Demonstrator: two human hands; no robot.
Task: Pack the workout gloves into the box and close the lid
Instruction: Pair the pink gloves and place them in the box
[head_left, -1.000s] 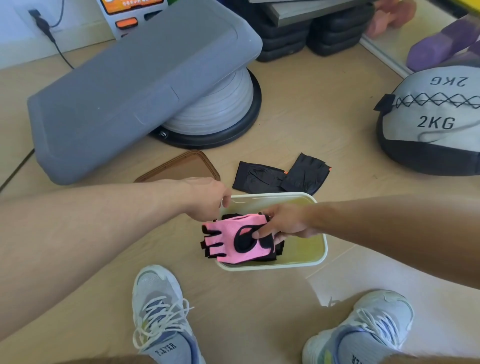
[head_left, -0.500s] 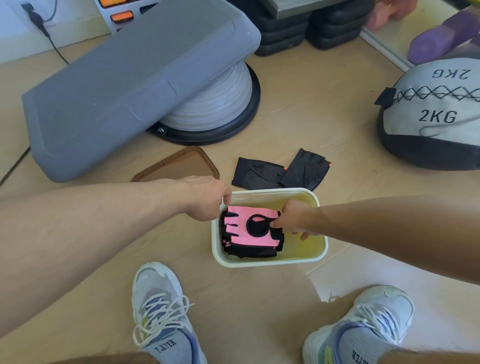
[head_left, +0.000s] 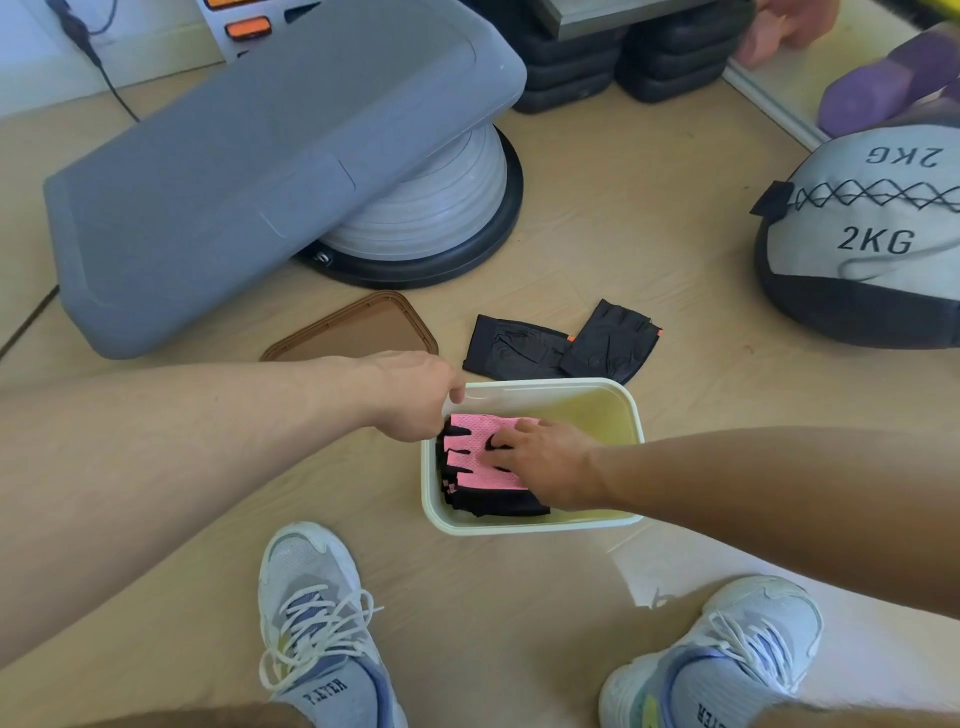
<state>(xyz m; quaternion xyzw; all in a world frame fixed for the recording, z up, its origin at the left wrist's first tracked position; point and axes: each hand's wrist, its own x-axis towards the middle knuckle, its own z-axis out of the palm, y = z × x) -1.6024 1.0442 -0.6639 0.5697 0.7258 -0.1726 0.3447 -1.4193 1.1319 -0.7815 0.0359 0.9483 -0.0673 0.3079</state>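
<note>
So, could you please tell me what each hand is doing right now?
Left hand: grips the box rim.
Right hand: open, pressing on the pink glove.

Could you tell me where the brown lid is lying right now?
In the head view, the brown lid lies on the floor left of the black gloves, beyond the left hand, beside the grey step platform.
</note>
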